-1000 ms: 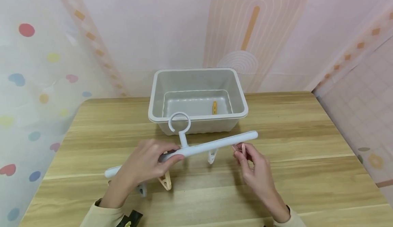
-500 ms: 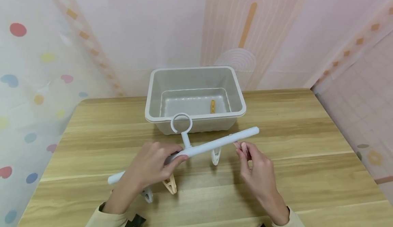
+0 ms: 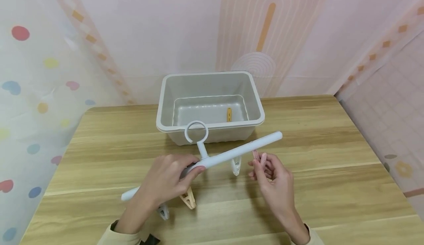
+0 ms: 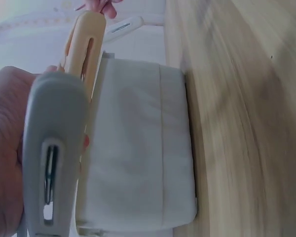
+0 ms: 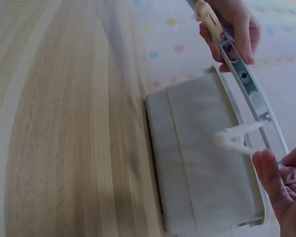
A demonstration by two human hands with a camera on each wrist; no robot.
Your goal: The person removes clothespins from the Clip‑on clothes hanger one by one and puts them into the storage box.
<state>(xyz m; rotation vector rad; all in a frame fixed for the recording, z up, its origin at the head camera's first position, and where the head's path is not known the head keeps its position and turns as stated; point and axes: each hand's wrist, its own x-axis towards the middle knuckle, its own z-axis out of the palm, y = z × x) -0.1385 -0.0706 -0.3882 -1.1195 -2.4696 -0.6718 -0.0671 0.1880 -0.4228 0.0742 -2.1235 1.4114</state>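
Home-style room, likely a child's corner: pastel arch-patterned wallpaper (image 3: 265,24) is showing at 12 o'clock, a heart-dotted curtain (image 3: 29,90) hanging at 9 o'clock, wooden worktop (image 3: 331,156) below.

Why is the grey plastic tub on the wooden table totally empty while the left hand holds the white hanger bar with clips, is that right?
Not quite. The grey plastic tub is not empty: the head view shows one small yellow-orange clip lying on its bottom. The rest holds: the tub stands on the wooden table, and the left hand holds the white plastic hanger bar with clips.
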